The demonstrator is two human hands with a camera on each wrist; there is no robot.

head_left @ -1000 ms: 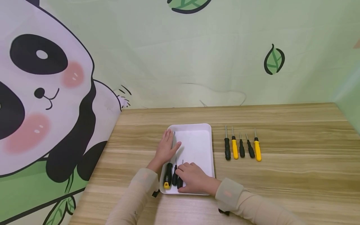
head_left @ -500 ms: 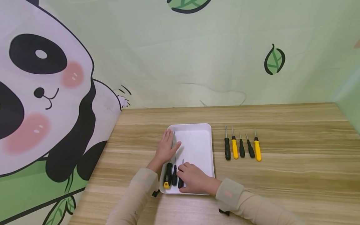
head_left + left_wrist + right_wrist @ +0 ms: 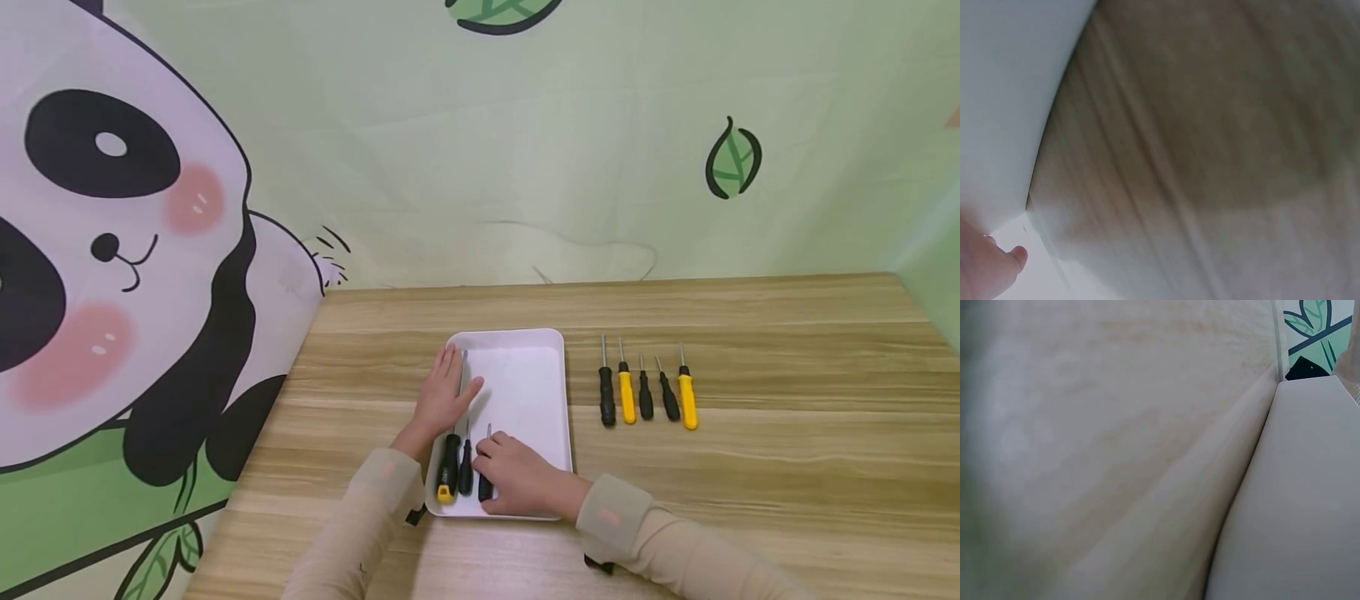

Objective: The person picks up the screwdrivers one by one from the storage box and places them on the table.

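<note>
In the white tray (image 3: 525,383), the right hand (image 3: 519,475) grips a black screwdriver (image 3: 485,486), shaft pointing far. The left hand (image 3: 442,402), straight-fingered, lies farther left.

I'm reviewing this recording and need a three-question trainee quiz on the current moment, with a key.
1. How many screwdrivers lie on the table outside the tray?
2. True or false: all of those have black handles.
3. Which hand holds a black screwdriver in the tray?

Key:
1. Five.
2. False; two have yellow handles.
3. The right hand.
</note>
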